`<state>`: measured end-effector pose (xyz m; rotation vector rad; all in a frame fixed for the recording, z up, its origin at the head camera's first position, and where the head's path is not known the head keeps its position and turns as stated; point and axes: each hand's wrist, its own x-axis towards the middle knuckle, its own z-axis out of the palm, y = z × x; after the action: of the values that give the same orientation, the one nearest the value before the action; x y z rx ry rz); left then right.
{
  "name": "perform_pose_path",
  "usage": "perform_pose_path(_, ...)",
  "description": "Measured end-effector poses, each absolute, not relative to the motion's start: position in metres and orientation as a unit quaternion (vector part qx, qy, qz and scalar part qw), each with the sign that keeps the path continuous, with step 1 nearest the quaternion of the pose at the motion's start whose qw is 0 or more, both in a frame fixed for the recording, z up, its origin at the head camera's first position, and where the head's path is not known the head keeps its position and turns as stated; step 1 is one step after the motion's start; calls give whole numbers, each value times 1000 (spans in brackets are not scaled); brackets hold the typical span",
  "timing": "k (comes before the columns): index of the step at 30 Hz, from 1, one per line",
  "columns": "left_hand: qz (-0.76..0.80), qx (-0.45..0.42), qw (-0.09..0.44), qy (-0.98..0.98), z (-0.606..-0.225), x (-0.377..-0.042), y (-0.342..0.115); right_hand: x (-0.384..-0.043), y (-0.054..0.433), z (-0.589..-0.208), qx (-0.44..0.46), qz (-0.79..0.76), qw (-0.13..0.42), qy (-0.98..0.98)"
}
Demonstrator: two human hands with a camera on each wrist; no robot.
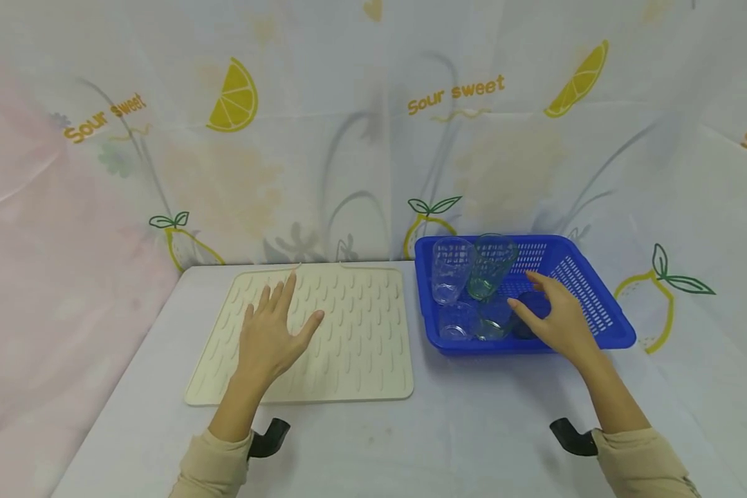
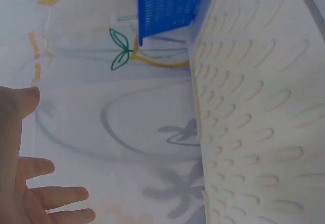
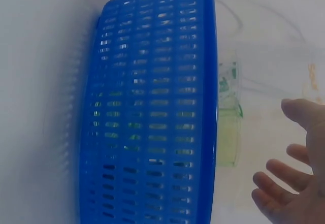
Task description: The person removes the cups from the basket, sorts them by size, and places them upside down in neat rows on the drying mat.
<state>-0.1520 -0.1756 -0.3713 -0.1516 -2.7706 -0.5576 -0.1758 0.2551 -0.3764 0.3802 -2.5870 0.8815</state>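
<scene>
My left hand (image 1: pixel 269 340) hovers above the left part of a cream ridged drying mat (image 1: pixel 361 346), fingers spread and holding nothing. Over the right side of a blue plastic basket (image 1: pixel 616 335), my right hand (image 1: pixel 560 318) has its thumb and fingers apart with nothing between them. Inside the basket, a tall clear glass (image 1: pixel 452 273) and a greenish glass (image 1: pixel 490 270) lean at the back left. Along its front are a short clear glass (image 1: pixel 457 321), another clear glass (image 1: pixel 493 324) and a dark blue glass (image 1: pixel 531 308), which is partly hidden by my right hand.
A white cloth (image 1: pixel 373 456) covers the table. Behind it hangs a curtain (image 1: pixel 336 138) printed with lemons and words. The mat lies left of the basket, with a narrow gap between them. Black wrist mounts (image 1: pixel 270 438) stick out by both sleeves.
</scene>
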Motion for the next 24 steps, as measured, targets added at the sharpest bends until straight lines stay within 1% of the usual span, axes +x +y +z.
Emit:
perform_pose_path(5, -211, -41, 168, -962, -375, -150, -178, -175, 262, -377, 140, 310, 204, -918)
perform_pose_path(12, -223, -43, 185, -956, -380, -148, -180, -177, 276, -380, 120, 311, 195, -922)
perform_pose_path(19, -233, -66, 240, -940, -386, -148, -181, -177, 283, -382, 119, 316, 198, -920)
perform_pose_path(24, -252, -76, 261, -929, -388, -149, -182, -176, 286, -385, 110, 312, 192, -924)
